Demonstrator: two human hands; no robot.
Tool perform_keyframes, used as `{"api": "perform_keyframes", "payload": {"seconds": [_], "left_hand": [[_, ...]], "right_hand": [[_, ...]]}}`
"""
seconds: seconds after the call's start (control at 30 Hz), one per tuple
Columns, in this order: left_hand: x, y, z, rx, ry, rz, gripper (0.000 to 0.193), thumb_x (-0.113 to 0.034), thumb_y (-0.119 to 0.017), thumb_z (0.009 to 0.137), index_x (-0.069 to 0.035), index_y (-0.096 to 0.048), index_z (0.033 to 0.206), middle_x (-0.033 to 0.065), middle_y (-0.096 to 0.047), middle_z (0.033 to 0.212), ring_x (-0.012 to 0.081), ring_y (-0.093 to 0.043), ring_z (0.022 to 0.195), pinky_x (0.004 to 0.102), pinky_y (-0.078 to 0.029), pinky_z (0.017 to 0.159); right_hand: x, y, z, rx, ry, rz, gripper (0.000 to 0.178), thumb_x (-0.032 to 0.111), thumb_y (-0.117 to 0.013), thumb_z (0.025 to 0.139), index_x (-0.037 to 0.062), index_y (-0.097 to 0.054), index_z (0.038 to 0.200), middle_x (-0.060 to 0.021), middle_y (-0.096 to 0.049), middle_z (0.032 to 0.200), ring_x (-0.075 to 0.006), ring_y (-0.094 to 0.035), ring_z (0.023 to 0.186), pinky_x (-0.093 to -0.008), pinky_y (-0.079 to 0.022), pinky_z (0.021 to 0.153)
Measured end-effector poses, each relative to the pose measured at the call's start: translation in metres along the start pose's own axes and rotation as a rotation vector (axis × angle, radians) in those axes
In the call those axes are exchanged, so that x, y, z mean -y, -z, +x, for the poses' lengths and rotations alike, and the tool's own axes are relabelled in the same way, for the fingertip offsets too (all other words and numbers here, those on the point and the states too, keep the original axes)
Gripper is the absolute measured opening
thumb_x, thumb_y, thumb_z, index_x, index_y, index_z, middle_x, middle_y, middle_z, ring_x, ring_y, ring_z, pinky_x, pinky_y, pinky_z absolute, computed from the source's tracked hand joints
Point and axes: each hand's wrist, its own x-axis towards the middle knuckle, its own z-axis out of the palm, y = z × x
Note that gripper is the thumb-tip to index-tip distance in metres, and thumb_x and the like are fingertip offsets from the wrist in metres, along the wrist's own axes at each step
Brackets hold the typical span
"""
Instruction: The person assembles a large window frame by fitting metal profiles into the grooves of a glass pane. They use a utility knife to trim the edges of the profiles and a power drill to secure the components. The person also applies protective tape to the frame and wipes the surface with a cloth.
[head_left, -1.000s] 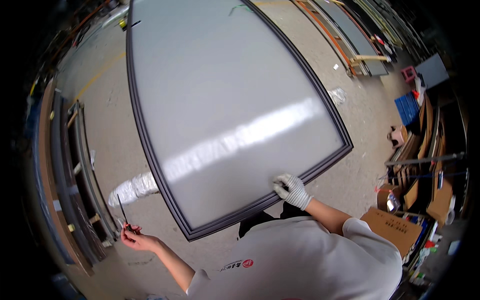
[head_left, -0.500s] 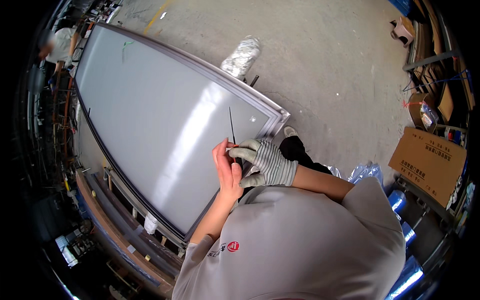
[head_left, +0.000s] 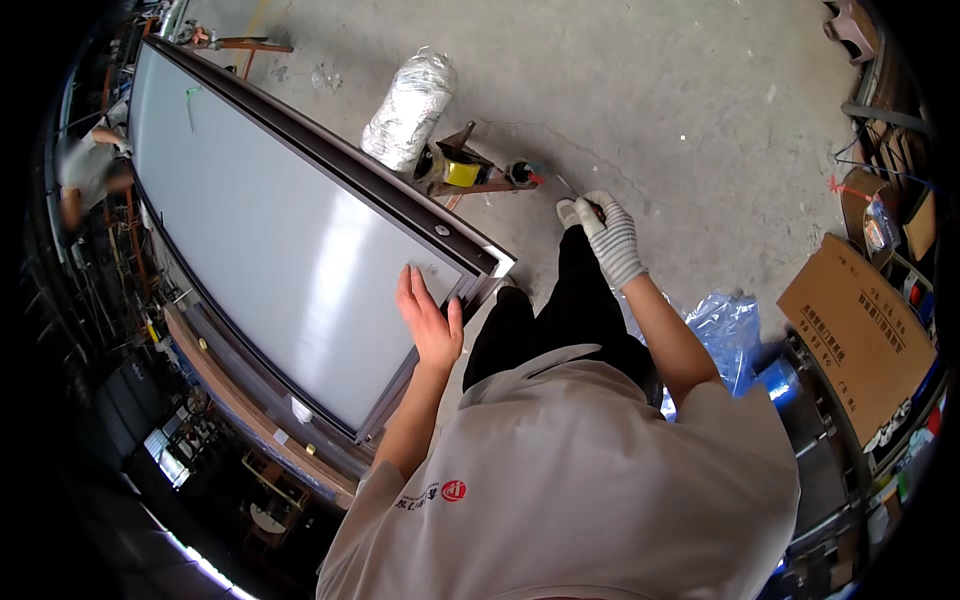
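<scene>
A large framed panel with pale grey glass [head_left: 240, 190] and a dark brown frame lies to my left, one corner close to my body. My bare left hand [head_left: 430, 318] is over the panel near that corner, fingers stretched out and nothing in it. Whether its fingertips touch the glass I cannot tell. My right hand [head_left: 612, 238], in a grey striped work glove, is away from the panel over the floor. It is closed around a screwdriver [head_left: 598, 212], whose thin shaft points forward and left; the glove hides most of the handle.
Beyond the panel stands a roll wrapped in shiny film [head_left: 408, 112]. A trestle carries a yellow item [head_left: 462, 174] and a dark cup [head_left: 520, 173]. At right are a cardboard box [head_left: 858, 335] and crumpled blue plastic film [head_left: 728, 325]. Another person [head_left: 92, 168] is at the panel's far left.
My hands have come apart. The right hand has swung out to the right with the screwdriver, while the left stays near the panel's corner. The view has shifted, bringing the trestle into sight.
</scene>
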Motion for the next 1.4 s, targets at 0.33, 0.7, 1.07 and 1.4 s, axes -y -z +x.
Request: {"api": "perform_keyframes", "payload": {"seconds": [0.33, 0.7, 1.07, 1.4], "left_hand": [[0.008, -0.003, 0.006, -0.024, 0.024, 0.039, 0.075, -0.021, -0.057, 0.067, 0.006, -0.033, 0.132, 0.0277, -0.032, 0.138, 0.0465, -0.031, 0.127, 0.055, -0.023, 0.105], [0.021, -0.004, -0.018, -0.006, 0.126, 0.145, 0.075, -0.058, -0.044, 0.08, 0.004, -0.045, 0.122, 0.0277, -0.044, 0.126, 0.0415, -0.039, 0.12, 0.0553, -0.026, 0.101], [0.021, -0.004, -0.016, -0.036, 0.148, 0.137, 0.08, -0.07, -0.045, 0.076, 0.002, -0.051, 0.11, 0.0225, -0.055, 0.106, 0.0376, -0.051, 0.099, 0.0529, -0.033, 0.092], [0.014, 0.005, -0.001, -0.009, 0.127, 0.044, 0.069, -0.051, -0.062, 0.069, 0.002, -0.05, 0.113, 0.0208, -0.05, 0.116, 0.0381, -0.048, 0.105, 0.0533, -0.036, 0.092]], "right_hand": [[-0.28, -0.125, 0.134, 0.241, -0.208, -0.274, 0.024, 0.026, -0.058, 0.085, 0.0059, -0.061, 0.099, -0.0139, -0.063, 0.086, -0.0255, -0.058, 0.079, -0.0341, -0.047, 0.076], [-0.307, -0.203, 0.214, 0.469, -0.221, -0.666, 0.032, 0.027, -0.053, 0.087, 0.0091, -0.053, 0.114, -0.019, -0.059, 0.109, -0.035, -0.056, 0.098, -0.0399, -0.044, 0.085], [-0.394, -0.252, 0.255, 0.518, 0.074, -0.902, 0.046, 0.036, -0.052, 0.09, 0.0084, -0.042, 0.126, -0.0141, -0.056, 0.106, -0.0284, -0.055, 0.097, -0.0366, -0.044, 0.085], [-0.35, -0.188, 0.246, 0.558, -0.168, -0.388, 0.048, 0.013, -0.051, 0.089, 0.0032, -0.039, 0.134, -0.0172, -0.053, 0.124, -0.0253, -0.052, 0.111, -0.0312, -0.039, 0.094]]}}
